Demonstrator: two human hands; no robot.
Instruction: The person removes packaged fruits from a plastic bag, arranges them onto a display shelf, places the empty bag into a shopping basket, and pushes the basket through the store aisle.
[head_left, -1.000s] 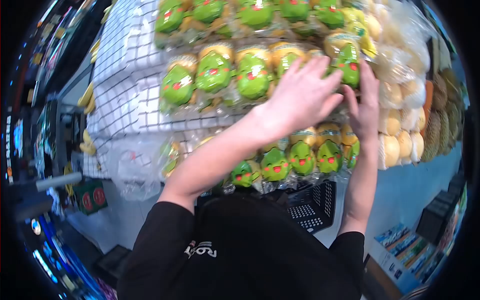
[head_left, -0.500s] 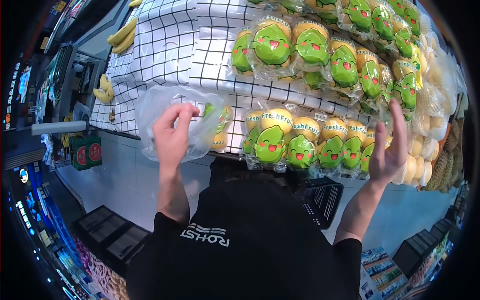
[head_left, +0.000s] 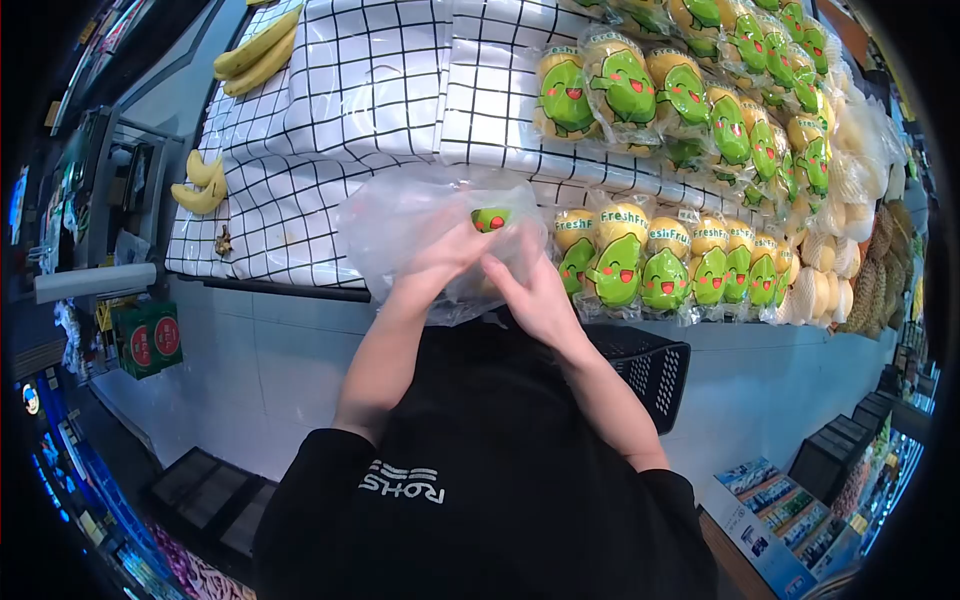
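A translucent plastic bag lies at the front edge of the table, with a packed fruit bearing a green cartoon print showing inside it. My left hand is closed on the bag; its fingertips are blurred behind the plastic. At the bag's near right side, my right hand grips the plastic, thumb toward the left hand and fingers partly hidden. Just right of the bag stands a row of wrapped yellow fruit packs labelled FreshFruit.
More fruit packs fill the back right, beside fruit in foam nets. Bananas lie at the left on the checked tablecloth. A black basket is below the table edge, and a green box is on the floor.
My right hand has come from the far right to the bag, beside my left hand. The camera view has shifted, and the bag appears farther right.
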